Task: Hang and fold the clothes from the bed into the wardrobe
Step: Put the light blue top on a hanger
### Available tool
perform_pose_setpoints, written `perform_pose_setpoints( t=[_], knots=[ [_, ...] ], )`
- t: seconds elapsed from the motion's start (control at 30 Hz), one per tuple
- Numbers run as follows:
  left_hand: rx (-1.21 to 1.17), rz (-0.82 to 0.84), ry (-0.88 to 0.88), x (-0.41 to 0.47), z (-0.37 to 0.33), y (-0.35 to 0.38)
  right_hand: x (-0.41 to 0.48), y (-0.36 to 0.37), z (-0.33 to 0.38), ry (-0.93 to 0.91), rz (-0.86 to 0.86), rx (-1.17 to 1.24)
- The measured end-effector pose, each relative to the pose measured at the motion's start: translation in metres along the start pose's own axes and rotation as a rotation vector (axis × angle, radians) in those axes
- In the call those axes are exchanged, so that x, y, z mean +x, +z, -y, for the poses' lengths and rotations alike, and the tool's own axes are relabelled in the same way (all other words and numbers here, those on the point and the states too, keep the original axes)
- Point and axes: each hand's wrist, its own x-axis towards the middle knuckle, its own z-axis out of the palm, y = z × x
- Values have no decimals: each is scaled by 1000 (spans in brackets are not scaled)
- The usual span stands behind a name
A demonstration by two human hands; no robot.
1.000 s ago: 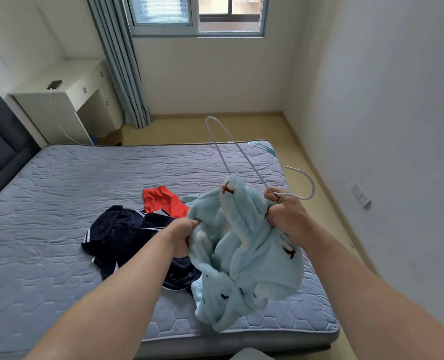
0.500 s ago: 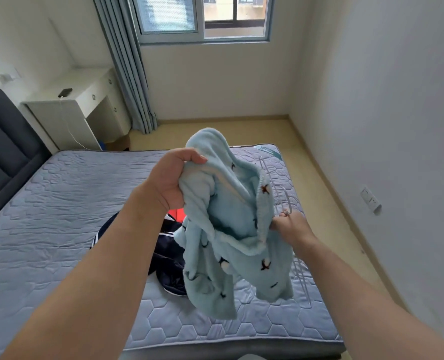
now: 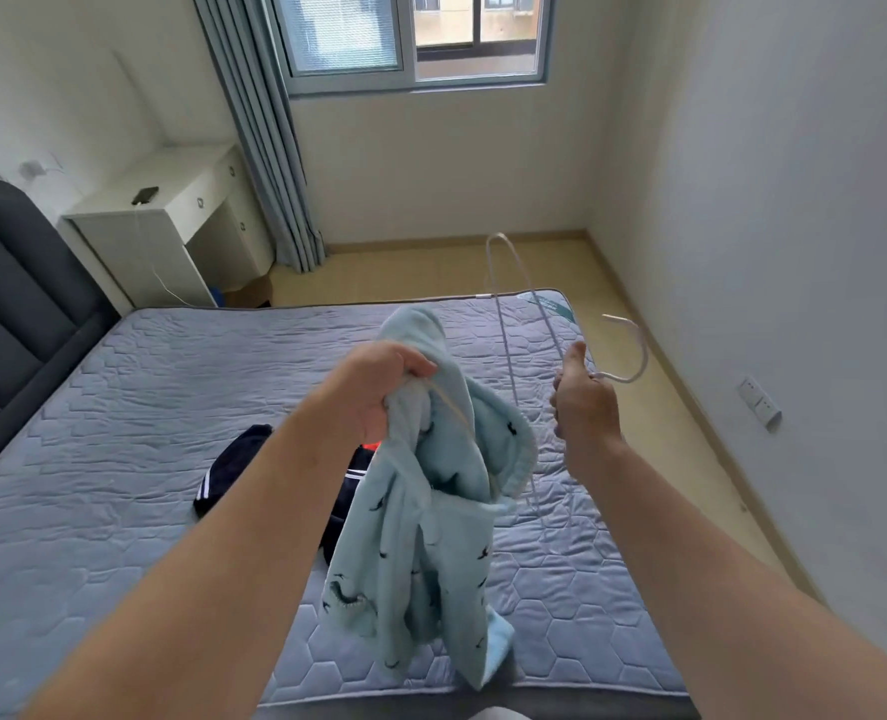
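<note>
Garment and hanger held up over bed [image 3: 119,449].
Left hand [image 3: 379,389] gripping pale blue fleece garment [image 3: 420,511]; right hand [image 3: 584,402] gripping white hanger [image 3: 514,314] near hook.

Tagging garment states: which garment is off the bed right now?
The light-blue fleece garment, gripped by the left hand and hanging above the mattress. The navy striped garment and red garment lie on it.

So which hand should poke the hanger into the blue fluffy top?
Probably the right hand: it grips the hanger beside the top, while the left hand is busy holding that top up.
</note>
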Motion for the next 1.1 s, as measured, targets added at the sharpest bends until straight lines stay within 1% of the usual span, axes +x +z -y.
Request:
perform_pose_setpoints(
  t=[0.07, 0.17, 0.37, 0.43, 0.53, 0.6, 0.73, 0.9, 1.0, 1.1],
  knots=[
    [-5, -18, -12, 4, 4, -2, 0, 3, 9, 78, 24, 198],
    [10, -67, -5, 8, 8, -7, -4, 3, 16, 119, 127, 462],
    [37, -147, -28, 16, 17, -26, -7, 9, 19, 115, 342, 620],
    [28, -198, -22, 18, 20, -33, -8, 13, 23, 118, 401, 654],
    [15, -251, -20, 21, 24, -43, -9, 20, 31, 164, 469, 738],
    [11, -240, -17, 20, 28, -46, -12, 26, 35, 185, 493, 779],
    [12, -188, -15, 13, 26, -44, -19, 41, 33, 142, 506, 764],
    [12, -73, -41, 0, 13, -47, -24, 50, 23, 119, 567, 795],
    [-32, 12, -9, -10, 4, -48, -30, 60, 22, 101, 609, 781],
    [-122, 44, 70, -13, -2, -54, -35, 68, 16, 97, 599, 714]
  ],
)
